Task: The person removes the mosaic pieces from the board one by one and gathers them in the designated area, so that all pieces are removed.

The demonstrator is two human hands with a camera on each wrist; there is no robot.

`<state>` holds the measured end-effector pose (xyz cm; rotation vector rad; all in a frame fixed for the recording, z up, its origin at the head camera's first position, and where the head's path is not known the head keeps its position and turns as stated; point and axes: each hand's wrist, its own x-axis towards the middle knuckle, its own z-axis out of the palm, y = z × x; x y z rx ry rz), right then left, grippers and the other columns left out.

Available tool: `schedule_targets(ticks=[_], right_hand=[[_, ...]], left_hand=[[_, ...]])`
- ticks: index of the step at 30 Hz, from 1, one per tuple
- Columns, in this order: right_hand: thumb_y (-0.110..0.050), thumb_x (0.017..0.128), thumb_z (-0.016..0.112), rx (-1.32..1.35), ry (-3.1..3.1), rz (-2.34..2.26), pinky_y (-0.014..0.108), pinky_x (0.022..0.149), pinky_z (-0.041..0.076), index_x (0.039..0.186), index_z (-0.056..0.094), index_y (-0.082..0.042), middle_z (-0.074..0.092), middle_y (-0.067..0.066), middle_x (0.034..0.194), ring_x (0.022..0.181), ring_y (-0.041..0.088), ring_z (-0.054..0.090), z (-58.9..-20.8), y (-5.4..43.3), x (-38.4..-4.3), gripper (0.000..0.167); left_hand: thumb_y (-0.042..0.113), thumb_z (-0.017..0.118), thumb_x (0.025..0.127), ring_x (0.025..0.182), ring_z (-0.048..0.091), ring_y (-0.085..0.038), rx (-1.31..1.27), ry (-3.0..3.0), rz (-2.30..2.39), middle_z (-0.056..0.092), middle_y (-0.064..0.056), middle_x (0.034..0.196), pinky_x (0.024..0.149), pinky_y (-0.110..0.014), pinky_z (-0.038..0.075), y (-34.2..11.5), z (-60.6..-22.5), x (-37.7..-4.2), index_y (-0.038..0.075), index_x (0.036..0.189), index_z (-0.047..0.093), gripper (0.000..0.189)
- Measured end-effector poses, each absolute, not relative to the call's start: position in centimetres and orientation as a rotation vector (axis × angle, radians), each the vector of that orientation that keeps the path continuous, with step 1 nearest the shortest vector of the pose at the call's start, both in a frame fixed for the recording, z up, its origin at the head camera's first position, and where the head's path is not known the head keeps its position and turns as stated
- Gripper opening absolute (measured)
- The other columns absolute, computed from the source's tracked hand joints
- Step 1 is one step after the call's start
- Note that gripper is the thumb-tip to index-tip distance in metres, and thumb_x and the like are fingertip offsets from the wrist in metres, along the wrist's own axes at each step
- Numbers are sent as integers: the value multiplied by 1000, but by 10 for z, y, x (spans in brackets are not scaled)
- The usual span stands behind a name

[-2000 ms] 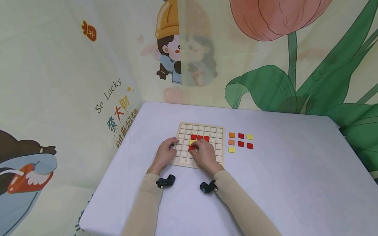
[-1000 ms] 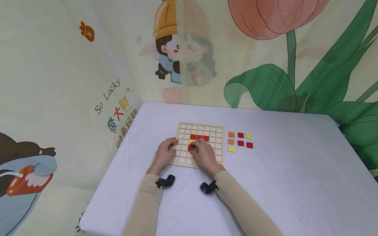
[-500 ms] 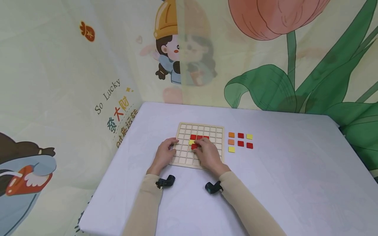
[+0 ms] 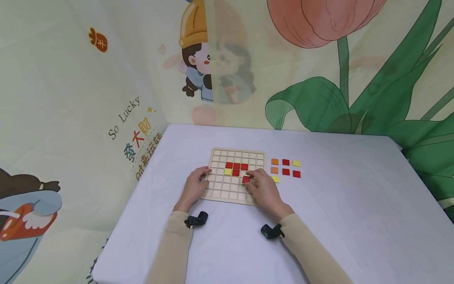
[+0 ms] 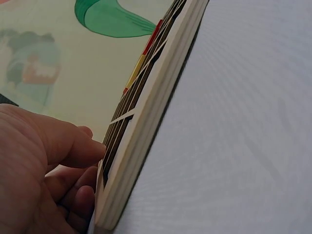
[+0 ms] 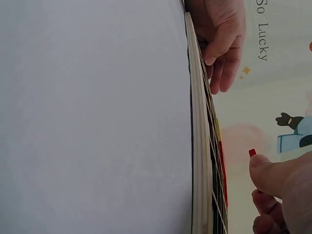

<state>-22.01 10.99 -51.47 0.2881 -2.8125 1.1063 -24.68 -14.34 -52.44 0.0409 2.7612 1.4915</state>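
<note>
On the table lies a pale wooden grid board (image 4: 220, 189). Three red tiles (image 4: 236, 166) form a row on it, with a yellow tile (image 4: 228, 171) and another red tile (image 4: 235, 172) directly below. My right hand (image 4: 267, 193) pinches a red tile (image 4: 246, 180) over the board's right part; in the right wrist view its edge (image 6: 252, 152) shows at the thumb tip, raised off the board. My left hand (image 4: 193, 187) holds the board's left edge, its thumb (image 5: 80, 146) against the rim in the left wrist view.
Right of the board are loose tiles in short columns: orange tiles (image 4: 274, 161), red tiles (image 4: 285, 172) and yellow tiles (image 4: 296, 163). One yellow tile (image 4: 275, 179) is partly behind my right hand. White cloth covers the table (image 4: 340, 205); a printed curtain (image 4: 308, 106) hangs behind.
My right hand has moved right with the pinched red tile, away from the yellow tile. The red tile beside that yellow one now shows; fingers covered it before. My left hand stays at the edge.
</note>
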Motion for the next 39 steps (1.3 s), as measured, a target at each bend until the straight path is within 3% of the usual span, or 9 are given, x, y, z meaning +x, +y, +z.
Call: schedule_targets(ticks=[8, 14, 21, 28, 39], right_hand=[[-19, 88, 73, 244, -2759, 1110, 33, 72, 50, 125, 64, -10, 59, 1, 110, 87, 20, 54, -515, 143, -211, 39], [-18, 90, 71, 135, -2773, 1151, 39, 87, 54, 127, 62, -11, 58, 3, 114, 104, 23, 56, -514, 163, -205, 39], [-18, 91, 69, 59, -2769, 1111, 31, 68, 47, 130, 62, -11, 58, 3, 111, 87, 21, 49, -515, 180, -200, 40], [-18, 92, 67, -50, -2743, 1108, 30, 68, 46, 130, 61, -11, 55, 6, 111, 92, 22, 47, -518, 198, -198, 39], [-15, 91, 69, -143, -2698, 1099, 27, 66, 43, 130, 60, -6, 60, 10, 113, 88, 22, 48, -524, 223, -201, 41]], left_hand=[[-3, 58, 89, 135, 43, -24, 21, 2762, 1471, 51, -5, 143, 110, -40, 40, -142, -527, -247, 9, 128, 63, 41], [-2, 57, 89, 135, 43, -23, 30, 2763, 1468, 50, -5, 143, 109, -40, 40, -140, -527, -247, 9, 128, 62, 41], [-2, 57, 89, 134, 44, -25, 49, 2770, 1471, 51, -6, 143, 109, -41, 40, -140, -526, -247, 8, 128, 62, 41], [-1, 57, 89, 135, 43, -24, 52, 2760, 1472, 50, -6, 144, 110, -40, 39, -140, -524, -248, 8, 129, 61, 41], [0, 57, 90, 136, 42, -24, 49, 2759, 1463, 49, -5, 145, 110, -41, 39, -141, -527, -249, 8, 130, 60, 41]])
